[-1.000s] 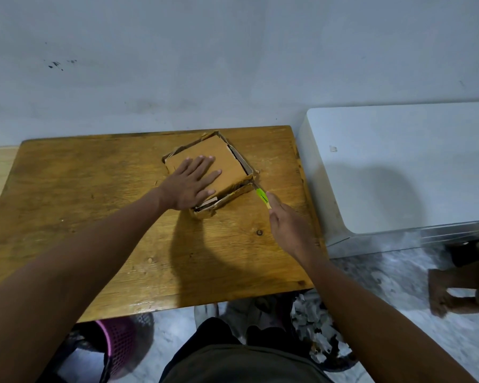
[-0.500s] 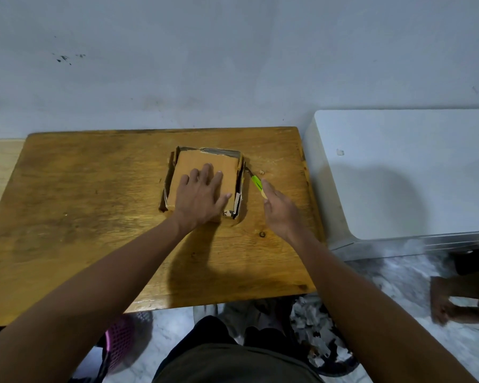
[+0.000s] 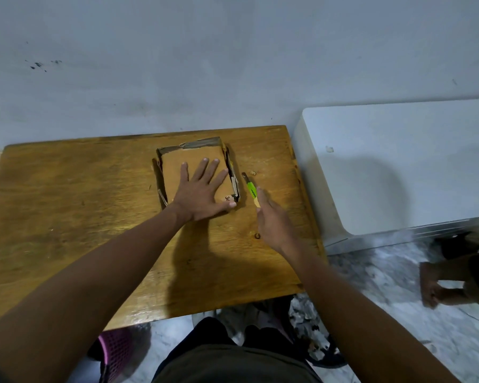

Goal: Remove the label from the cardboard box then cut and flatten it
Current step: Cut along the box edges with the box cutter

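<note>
The cardboard box [image 3: 190, 165] is pretty squashed already, a low brown rectangle with ragged, torn side walls standing up around a flat top panel and some dark tape or grime along the far edge. It sits on the wooden table [image 3: 67, 203], toward the far right part near the wall. There's a bit of black writing near the box's near right corner but most of it is under the thumb, so can't read it. The left hand [image 3: 203, 190] is spread flat, fingers splayed, pressing on top of the box and covering its near half. The right hand [image 3: 271, 219] is just right of the box, closed around a green-handled cutter [image 3: 250, 193] whose tip points away along the box's right wall; can't tell if the blade touches the cardboard.
</note>
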